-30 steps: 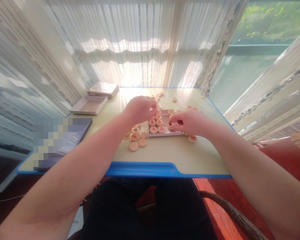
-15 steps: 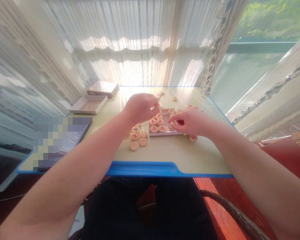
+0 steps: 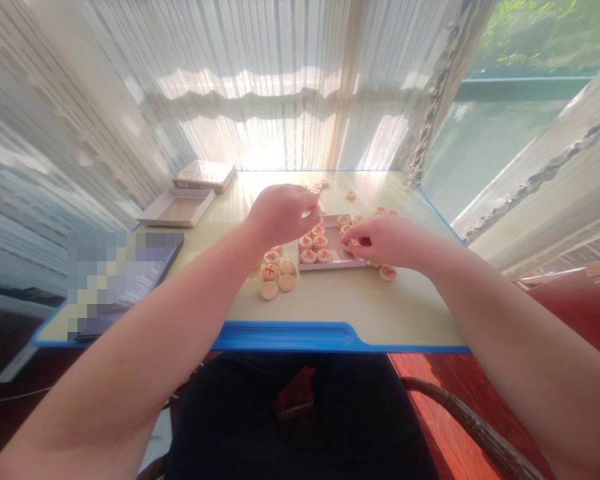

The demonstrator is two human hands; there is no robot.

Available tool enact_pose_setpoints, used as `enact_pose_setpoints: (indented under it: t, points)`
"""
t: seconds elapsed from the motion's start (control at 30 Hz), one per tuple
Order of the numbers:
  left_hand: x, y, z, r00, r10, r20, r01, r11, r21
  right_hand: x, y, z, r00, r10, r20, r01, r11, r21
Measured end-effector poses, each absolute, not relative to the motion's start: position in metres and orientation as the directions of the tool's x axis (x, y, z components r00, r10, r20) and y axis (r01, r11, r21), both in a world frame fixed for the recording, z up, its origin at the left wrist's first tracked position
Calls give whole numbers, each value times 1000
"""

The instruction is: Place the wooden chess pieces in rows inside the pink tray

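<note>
A shallow white box (image 3: 333,265) holds several round wooden xiangqi pieces, red-marked ones such as this piece (image 3: 323,255) in rows on its left side. Over the box's right side, my right hand (image 3: 387,241) pinches a dark-marked xiangqi piece (image 3: 349,243) between thumb and forefinger. My left hand (image 3: 283,213) hovers at the box's upper left corner with its fingers curled together; whatever is in them is hidden. Below my left wrist lies a group of loose pieces, with a red-marked piece (image 3: 270,271) and a face-down piece (image 3: 269,291).
A box lid (image 3: 177,208) and a closed flat box (image 3: 205,175) lie at the table's back left. A dark folder (image 3: 145,280) is at the left edge. More pieces, including one lone piece (image 3: 351,195), are scattered behind and right of the white box. A blue tray edge (image 3: 285,337) runs along the front.
My right hand has shifted slightly right, and its thumb and forefinger have come together on a piece. My left hand has barely moved.
</note>
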State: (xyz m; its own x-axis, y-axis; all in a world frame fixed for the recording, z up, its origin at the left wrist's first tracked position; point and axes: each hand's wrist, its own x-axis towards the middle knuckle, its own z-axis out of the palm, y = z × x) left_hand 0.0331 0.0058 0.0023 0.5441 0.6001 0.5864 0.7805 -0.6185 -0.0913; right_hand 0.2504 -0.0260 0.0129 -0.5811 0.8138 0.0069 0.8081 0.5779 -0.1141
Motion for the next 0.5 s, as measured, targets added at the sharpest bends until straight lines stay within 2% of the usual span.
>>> enact_pose_setpoints:
  t: [0.27, 0.5]
  points:
    - [34, 5, 3, 546, 623, 560, 786, -612, -86, 255, -21, 7, -625, 780, 31, 775, 625, -95]
    - [34, 5, 4, 538, 641, 547, 794, -604, -73, 256, -23, 11, -589, 808, 15, 801, 586, -122]
